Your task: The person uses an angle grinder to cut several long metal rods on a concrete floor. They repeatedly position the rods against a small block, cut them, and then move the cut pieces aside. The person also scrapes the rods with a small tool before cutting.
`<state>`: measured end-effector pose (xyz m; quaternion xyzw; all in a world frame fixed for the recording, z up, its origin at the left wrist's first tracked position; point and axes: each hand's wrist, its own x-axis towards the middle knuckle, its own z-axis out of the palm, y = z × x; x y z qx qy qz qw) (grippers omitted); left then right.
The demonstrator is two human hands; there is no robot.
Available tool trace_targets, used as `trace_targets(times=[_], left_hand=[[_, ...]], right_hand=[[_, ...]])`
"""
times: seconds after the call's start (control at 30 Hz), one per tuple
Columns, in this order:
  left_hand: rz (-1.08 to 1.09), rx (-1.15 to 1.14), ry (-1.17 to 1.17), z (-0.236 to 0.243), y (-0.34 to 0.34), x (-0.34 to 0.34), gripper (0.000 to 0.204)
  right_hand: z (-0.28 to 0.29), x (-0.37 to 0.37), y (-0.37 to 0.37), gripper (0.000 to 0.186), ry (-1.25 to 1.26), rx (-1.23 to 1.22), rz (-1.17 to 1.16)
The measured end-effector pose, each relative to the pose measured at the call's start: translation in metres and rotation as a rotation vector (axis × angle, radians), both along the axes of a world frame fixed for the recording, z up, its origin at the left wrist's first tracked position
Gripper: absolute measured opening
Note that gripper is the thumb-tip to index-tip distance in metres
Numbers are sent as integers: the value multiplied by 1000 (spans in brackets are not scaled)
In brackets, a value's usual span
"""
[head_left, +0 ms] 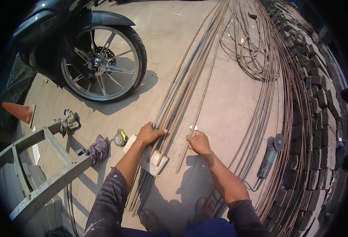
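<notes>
A bundle of rusty steel rods [186,83] runs away from me along the ground, its near part propped on a pale block [157,165]. Over these rods, just beyond the block, my left hand [147,135] is closed, its thumb reaching across them; its other fingers are partly hidden. To the right, a single thin steel rod [204,94] lies apart from the bundle, and my right hand [198,142] is wrapped around it a little above its near end. A small white piece [193,127] shows just beyond that hand; whether it is touched I cannot tell.
An angle grinder [268,160] lies at right beside long bent rods [260,114] and stacked paving blocks [320,118]. At left are a motorcycle wheel [103,65], a tape measure [120,138], crumpled cloths [97,149], a metal ladder [49,185] and an orange cone [20,112].
</notes>
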<state>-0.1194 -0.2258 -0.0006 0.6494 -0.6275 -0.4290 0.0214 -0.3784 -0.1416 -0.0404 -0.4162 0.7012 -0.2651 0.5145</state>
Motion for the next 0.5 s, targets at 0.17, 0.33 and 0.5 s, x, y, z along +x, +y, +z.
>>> trace_targets(times=[0.17, 0.33, 0.5], left_hand=[[290, 474, 538, 4, -11, 4, 53], [116, 554, 505, 17, 8, -35, 55], [74, 421, 396, 18, 16, -40, 52]], right_hand=[[-16, 21, -6, 25, -566, 7, -249], [-16, 39, -17, 36, -964, 157, -445], [-7, 53, -24, 62, -746, 214, -523]])
